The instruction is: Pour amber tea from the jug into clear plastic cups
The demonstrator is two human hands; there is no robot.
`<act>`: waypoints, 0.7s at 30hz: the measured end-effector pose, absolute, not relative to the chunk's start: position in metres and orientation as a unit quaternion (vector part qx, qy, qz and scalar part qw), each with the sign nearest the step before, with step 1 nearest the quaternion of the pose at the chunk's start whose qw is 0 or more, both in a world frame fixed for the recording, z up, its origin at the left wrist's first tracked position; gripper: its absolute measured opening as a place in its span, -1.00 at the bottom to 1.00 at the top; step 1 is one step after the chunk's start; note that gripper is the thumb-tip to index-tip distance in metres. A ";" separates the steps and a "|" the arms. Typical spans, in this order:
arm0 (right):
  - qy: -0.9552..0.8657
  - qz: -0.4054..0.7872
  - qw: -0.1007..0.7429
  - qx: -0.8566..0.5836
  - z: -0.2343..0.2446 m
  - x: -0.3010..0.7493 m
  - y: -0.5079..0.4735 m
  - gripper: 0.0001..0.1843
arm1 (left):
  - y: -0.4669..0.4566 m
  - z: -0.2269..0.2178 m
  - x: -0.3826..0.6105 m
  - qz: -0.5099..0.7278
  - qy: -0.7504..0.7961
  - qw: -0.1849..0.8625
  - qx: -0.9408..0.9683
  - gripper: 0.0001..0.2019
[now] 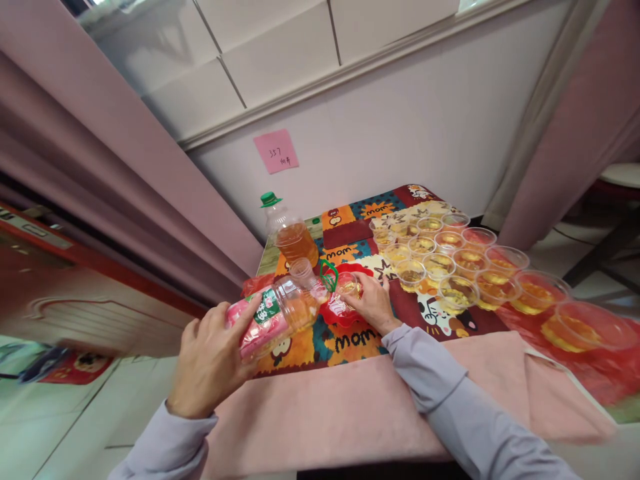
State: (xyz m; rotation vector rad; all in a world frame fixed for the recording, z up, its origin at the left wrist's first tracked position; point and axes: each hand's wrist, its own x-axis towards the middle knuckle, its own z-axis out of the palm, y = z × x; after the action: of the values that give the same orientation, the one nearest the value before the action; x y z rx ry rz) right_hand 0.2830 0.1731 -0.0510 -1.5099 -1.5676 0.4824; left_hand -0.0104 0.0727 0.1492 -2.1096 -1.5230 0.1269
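My left hand (207,357) is wrapped round a clear plastic bottle (295,310) with a pink and green label. The bottle is tilted, its neck pointing right, with amber liquid inside. A green plastic loop (329,275) shows by its neck. My right hand (373,301) grips a clear plastic cup (349,285) with some yellowish liquid in it, close to the bottle's mouth. Below that cup lies a red scalloped mat or dish (345,315). Just behind the bottle is a small clear cup (301,269). I cannot see clearly whether liquid is flowing.
Several clear cups (440,265) of yellow liquid stand in rows at the right. A large jug (297,243) with a green cap and amber liquid stands at the back left. A patterned cloth and a pink cloth (325,413) cover the table. A pink note (276,151) is on the wall.
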 end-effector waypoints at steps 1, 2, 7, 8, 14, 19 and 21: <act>-0.631 0.199 0.441 -0.606 -0.051 0.283 0.173 -0.50 | 0.073 0.150 -0.011 0.046 -0.564 0.265 -0.781 -0.21; -0.631 0.204 0.441 -0.604 -0.051 0.284 0.173 -0.50 | 0.072 0.150 -0.011 0.047 -0.563 0.264 -0.781 -0.21; -0.633 0.211 0.438 -0.603 -0.050 0.285 0.173 -0.48 | 0.072 0.152 -0.010 0.048 -0.561 0.262 -0.784 -0.24; -0.634 0.206 0.436 -0.604 -0.050 0.284 0.173 -0.49 | 0.072 0.152 -0.010 0.049 -0.562 0.264 -0.782 -0.24; -0.635 0.197 0.429 -0.611 -0.050 0.284 0.173 -0.49 | 0.072 0.152 -0.009 0.048 -0.566 0.266 -0.779 -0.22; -0.634 0.207 0.433 -0.606 -0.050 0.284 0.173 -0.49 | 0.073 0.152 -0.010 0.039 -0.566 0.259 -0.782 -0.20; -0.634 0.207 0.434 -0.606 -0.050 0.284 0.173 -0.49 | 0.073 0.151 -0.010 0.033 -0.569 0.254 -0.781 -0.18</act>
State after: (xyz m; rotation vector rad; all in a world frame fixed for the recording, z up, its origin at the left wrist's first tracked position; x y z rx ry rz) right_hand 0.2843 0.1732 -0.0502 -1.5097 -1.5790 0.5161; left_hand -0.0096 0.0733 0.1510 -2.1231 -1.5470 0.0910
